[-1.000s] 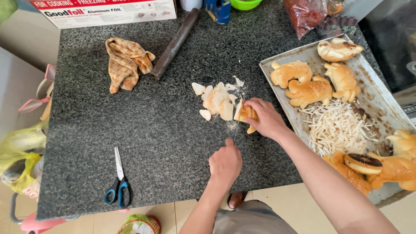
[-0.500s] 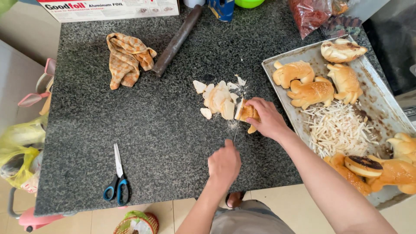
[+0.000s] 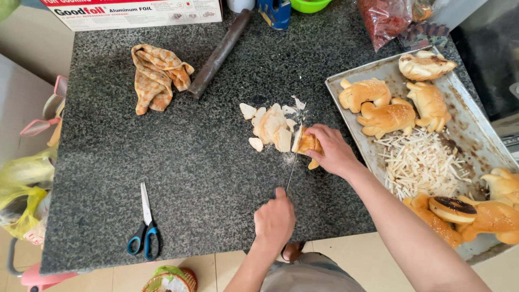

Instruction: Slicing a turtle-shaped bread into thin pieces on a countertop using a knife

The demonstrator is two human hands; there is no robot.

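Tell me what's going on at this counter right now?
A person is slicing bread on a dark granite counter. The right hand pins a golden bread piece, while the left hand holds a knife whose blade points at that piece. Cut pale slices lie piled just left of it. A metal baking tray to the right holds shaped buns and shredded strips. Scissors, a checked cloth and a rolling pin lie untouched.
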